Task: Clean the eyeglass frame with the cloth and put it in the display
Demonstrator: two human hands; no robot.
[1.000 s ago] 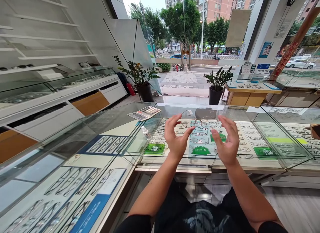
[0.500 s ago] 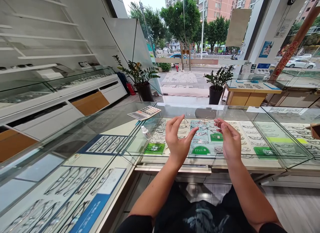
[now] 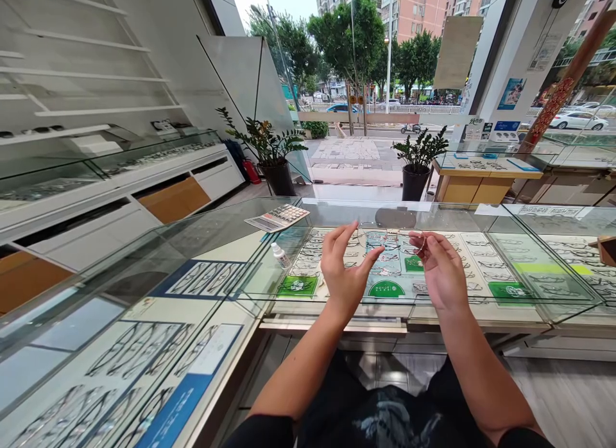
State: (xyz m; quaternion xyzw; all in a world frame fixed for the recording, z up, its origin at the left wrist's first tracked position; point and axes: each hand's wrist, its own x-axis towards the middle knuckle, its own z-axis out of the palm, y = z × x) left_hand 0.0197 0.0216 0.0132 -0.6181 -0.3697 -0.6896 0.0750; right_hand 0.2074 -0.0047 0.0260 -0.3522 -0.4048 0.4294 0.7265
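We see our left hand (image 3: 347,268) and right hand (image 3: 440,268) raised side by side above the glass counter (image 3: 231,242), holding between them a thin-rimmed pair of glasses (image 3: 392,237), the right fingertips (image 3: 423,241) pinched at its right end and the left fingers (image 3: 344,236) curled open at its left end. Under the glass beneath both hands lie rows of display frames (image 3: 385,268) on green and white cards. Left of our left hand stands a small white bottle (image 3: 280,254), and beyond it a colour sample card (image 3: 278,217) lies flat on the glass.

green cards (image 3: 297,285), orange drawers (image 3: 176,198) (glossy)
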